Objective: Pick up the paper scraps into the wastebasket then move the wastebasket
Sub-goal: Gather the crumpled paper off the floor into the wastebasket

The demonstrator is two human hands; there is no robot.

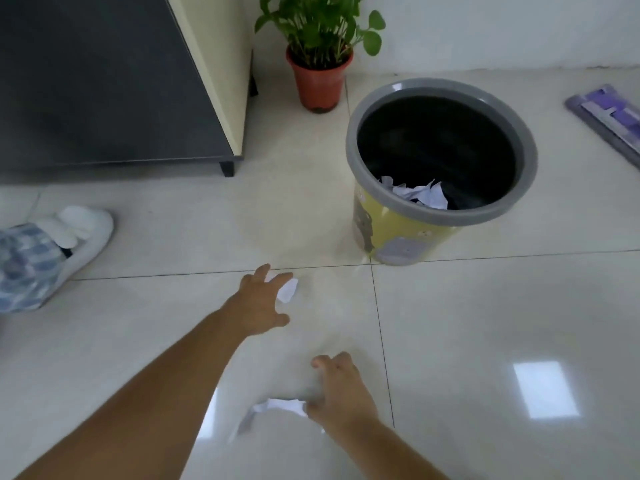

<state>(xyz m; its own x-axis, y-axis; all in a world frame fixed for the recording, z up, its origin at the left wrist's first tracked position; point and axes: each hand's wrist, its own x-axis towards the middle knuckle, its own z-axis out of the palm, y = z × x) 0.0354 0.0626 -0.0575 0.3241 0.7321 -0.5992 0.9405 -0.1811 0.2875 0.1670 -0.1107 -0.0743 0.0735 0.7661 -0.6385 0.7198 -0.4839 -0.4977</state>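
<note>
A yellow wastebasket point(398, 237) with a grey rim and black liner stands on the tiled floor at the right of centre, with crumpled white paper point(420, 195) inside it. My left hand point(263, 301) reaches forward with fingers spread over a white paper scrap point(289, 291) on the floor, touching it. My right hand point(341, 389) is lower, its fingers curled at the edge of another white paper scrap point(280, 407) lying near the bottom of the view.
A potted green plant point(320, 81) stands behind the basket by the wall. A dark cabinet point(104, 81) on short legs fills the upper left. A white shoe point(79, 233) is at the left edge. A purple flat mop head point(609, 116) lies at the far right.
</note>
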